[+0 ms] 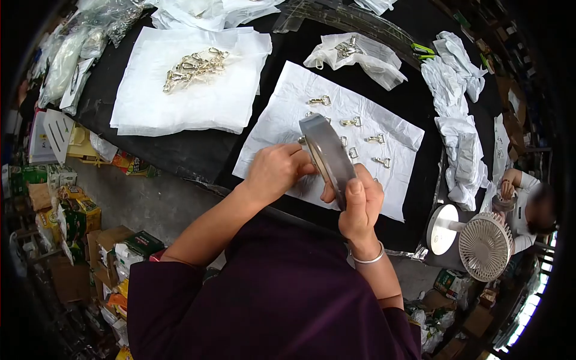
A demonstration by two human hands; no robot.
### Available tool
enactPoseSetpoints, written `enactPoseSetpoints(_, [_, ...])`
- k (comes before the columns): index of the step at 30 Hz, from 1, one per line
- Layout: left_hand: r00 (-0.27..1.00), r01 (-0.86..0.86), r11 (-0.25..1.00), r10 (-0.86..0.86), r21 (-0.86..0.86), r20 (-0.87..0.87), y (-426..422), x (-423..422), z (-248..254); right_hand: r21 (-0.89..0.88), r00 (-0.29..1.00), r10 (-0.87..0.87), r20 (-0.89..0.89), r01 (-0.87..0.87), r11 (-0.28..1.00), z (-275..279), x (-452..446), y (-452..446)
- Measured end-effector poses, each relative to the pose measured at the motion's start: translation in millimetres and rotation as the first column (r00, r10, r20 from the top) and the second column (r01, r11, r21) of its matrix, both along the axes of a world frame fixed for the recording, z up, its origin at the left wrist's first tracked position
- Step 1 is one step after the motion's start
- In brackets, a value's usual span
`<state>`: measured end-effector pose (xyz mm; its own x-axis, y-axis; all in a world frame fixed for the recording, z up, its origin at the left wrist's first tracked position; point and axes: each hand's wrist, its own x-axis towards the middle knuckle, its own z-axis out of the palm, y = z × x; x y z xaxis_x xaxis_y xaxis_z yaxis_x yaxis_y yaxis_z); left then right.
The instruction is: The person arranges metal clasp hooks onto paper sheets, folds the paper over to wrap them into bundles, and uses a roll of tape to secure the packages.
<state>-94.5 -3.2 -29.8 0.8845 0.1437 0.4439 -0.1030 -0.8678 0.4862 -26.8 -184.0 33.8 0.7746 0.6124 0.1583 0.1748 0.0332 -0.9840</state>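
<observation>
Gripping a grey roll of tape (330,150), the right hand (360,204) is closed round its rim, thumb along the outer face, and holds it tilted above the white sheet (393,192) at the near edge of the worktop (207,150). The left hand (279,171) has its fingers curled in close beside the roll; whether they pinch a loose end of tape cannot be told.

The work looks partway along. Metal clasps (351,121) lie singly and spaced apart on the sheet, several of them plain to see and others partly hidden by the roll. None of those in sight is covered or wrapped, so that much seems left to do. A loose heap of clasps (195,70) rests on a stack of white sheets (144,108) toward the worktop's left end. White wrapped bundles (459,129) line the right edge and look finished, though what is inside is hidden.

As for containers, a crumpled translucent bag (384,63) toward the far edge has a small cluster of metal pieces on or in it. Clear plastic bags (66,60) crowd the far left corner, their contents too unclear to name.
</observation>
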Motion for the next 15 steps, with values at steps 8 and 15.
enactPoseSetpoints(8, [1.0, -0.003, 0.996, 0.005, -0.085, 0.016, -3, 4, 11, 0.045, 0.958, -0.25, 0.14, 0.246, 0.968, 24, 41, -20])
enactPoseSetpoints(15, [0.998, 0.057, 0.994, -0.057, 0.092, 0.003, -27, 32, 13, -0.15, 0.37, -0.213, 0.904, 0.742, 0.654, 16, 138, -58])
